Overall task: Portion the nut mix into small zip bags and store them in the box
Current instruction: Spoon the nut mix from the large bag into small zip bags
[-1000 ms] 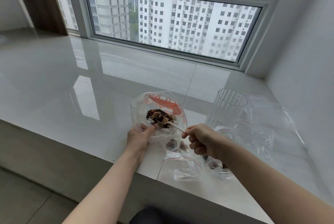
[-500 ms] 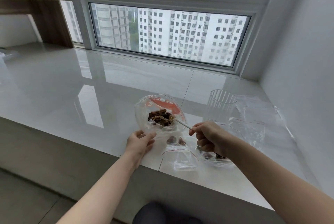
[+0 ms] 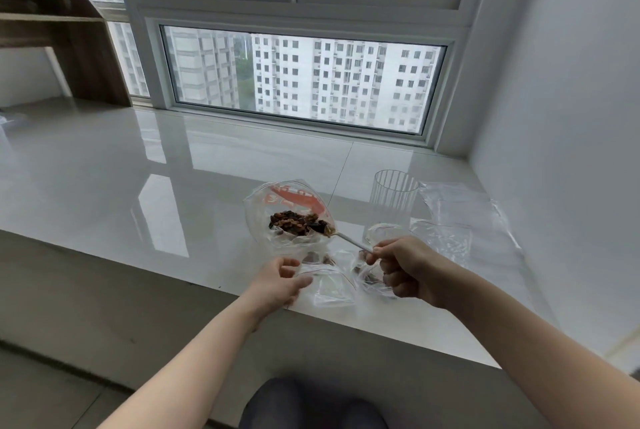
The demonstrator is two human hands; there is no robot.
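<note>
The left hand (image 3: 280, 278) has let go of the big clear bag (image 3: 289, 212) and now hovers just below it, fingers loosely spread. Dark brown nut mix (image 3: 299, 222) sits heaped inside. The right hand (image 3: 403, 267) pinches a white spoon (image 3: 349, 241), its bowl touching the nuts.

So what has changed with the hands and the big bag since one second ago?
The left hand let go of the big bag and drew back toward the small zip bag. The right hand still holds the spoon at the nut mix.
</note>
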